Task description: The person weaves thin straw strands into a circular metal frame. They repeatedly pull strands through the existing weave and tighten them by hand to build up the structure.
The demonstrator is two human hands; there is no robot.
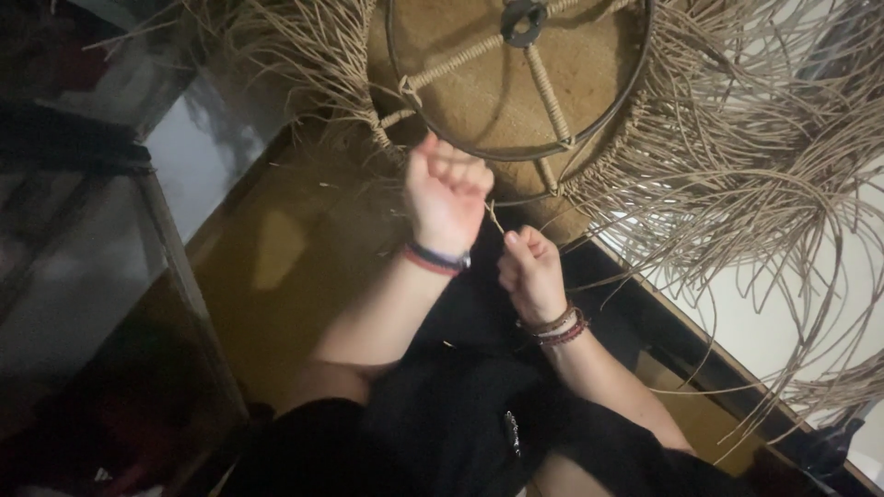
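I see my left hand (446, 196) raised in a loose fist just under the near rim of the round dark metal ring frame (615, 120), fingers curled in toward the palm; I cannot tell whether they grip anything. My right hand (530, 271) sits nearer to me and a little to the right, fingers pinched shut on the thin tan rattan strand (495, 217), which runs up and to the left between the two hands. The frame lies at the far middle of the scene, with rattan-wrapped spokes (543, 81) meeting at a dark hub (523, 20). Loose pale rattan fibres (764, 175) fan out to the right. A dark glass cabinet (83, 276) stands on the left.
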